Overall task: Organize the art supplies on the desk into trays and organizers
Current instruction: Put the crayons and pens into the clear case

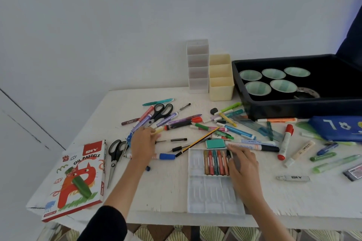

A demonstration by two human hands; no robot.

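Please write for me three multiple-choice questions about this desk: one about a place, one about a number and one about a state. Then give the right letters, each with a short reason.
1. Where does the oil pastels box lie?
A. at the front left corner of the desk
B. leaning on the wall
C. on the floor

2. How many paper cups stand in the black tray?
A. three
B. five
C. eight

3. How is the white pastel tray filled?
A. every row is full
B. pastels lie only in its far row
C. no pastels at all

Answers: 1 A, the box sits by the desk's left front edge. 2 B, three cups are behind and two in front. 3 B, the near rows show bare slots.
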